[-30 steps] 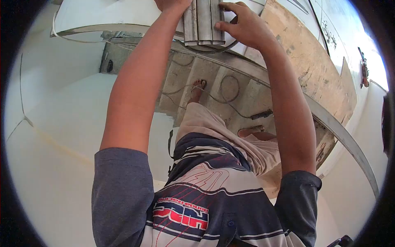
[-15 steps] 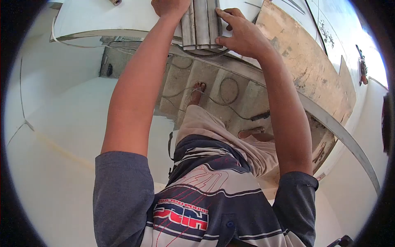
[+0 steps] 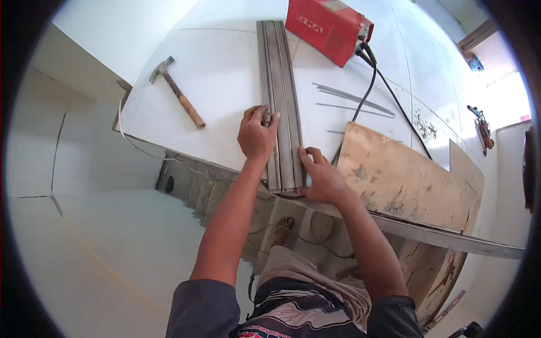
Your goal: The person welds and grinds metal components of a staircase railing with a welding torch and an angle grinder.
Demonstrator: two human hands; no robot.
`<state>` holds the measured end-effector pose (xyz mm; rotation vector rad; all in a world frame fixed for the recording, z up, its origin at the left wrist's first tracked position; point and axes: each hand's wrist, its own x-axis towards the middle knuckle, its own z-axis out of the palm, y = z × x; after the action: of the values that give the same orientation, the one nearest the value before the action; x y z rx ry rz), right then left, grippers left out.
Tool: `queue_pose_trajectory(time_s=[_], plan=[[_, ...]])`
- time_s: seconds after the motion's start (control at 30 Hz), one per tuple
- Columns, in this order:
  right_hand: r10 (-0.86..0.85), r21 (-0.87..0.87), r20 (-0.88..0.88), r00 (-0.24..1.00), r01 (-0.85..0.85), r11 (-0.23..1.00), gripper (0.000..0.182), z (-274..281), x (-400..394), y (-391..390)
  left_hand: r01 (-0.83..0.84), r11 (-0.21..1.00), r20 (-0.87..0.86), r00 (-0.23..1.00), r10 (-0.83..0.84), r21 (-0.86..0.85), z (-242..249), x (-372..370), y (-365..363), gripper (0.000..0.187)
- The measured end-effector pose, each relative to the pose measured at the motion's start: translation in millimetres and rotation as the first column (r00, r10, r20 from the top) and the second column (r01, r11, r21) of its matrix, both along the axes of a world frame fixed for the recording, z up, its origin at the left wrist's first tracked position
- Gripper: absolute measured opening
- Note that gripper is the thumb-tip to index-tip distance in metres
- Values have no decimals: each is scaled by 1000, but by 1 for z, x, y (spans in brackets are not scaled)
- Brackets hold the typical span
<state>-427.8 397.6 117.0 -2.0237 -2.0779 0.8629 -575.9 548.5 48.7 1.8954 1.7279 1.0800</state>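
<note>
A bundle of long grey metal bars [image 3: 283, 84], lying side by side with grooves between them, rests on the white tiled surface, its near end at the edge. My left hand [image 3: 258, 135] lies at the bundle's left side, fingers curled around something small and dark that I cannot make out. Lower down, my right hand [image 3: 326, 177] grips the right side near the close end, thumb and fingers against the metal. The undersides of the bars are hidden.
A claw hammer [image 3: 179, 93] lies to the left. A red welding machine [image 3: 327, 28] with black cables stands at the back. Thin grey rods [image 3: 355, 100] and a stained brown board [image 3: 406, 174] lie on the right. Below the edge are concrete steps [image 3: 211, 197] with a cable.
The view has tilted up, bringing the hammer, welding machine and full length of the bars into sight. Both hands remain at the bars.
</note>
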Motion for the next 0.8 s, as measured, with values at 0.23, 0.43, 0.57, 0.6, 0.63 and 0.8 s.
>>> queue_pose_trajectory(time_s=[0.23, 0.43, 0.57, 0.6, 0.63, 0.8], plan=[[-158, 57, -105, 982, 165, 985, 87, -12, -1, 3, 4, 1000, 26, 1000, -4, -17, 5, 0, -2, 36], [-559, -43, -225, 798, 565, 824, 71, -22, -22, 22, 2, 999, 34, 999, -1, -37, 0, -1, -1, 38], [-658, -46, -25, 752, 657, 753, 68, 0, -42, 43, 5, 1000, 32, 999, -4, -20, 3, 1, -1, 36], [-661, -46, -24, 750, 660, 750, 68, 0, -44, 46, 9, 1000, 33, 999, -8, -20, 3, 2, -1, 36], [-668, -42, -9, 744, 667, 744, 64, -2, -46, 49, 4, 1000, 31, 1000, -3, -30, 3, 2, -1, 36], [-693, -130, -177, 699, 682, 720, 51, -24, -26, 61, 12, 999, 52, 999, -9, -44, 8, 2, -2, 36]])
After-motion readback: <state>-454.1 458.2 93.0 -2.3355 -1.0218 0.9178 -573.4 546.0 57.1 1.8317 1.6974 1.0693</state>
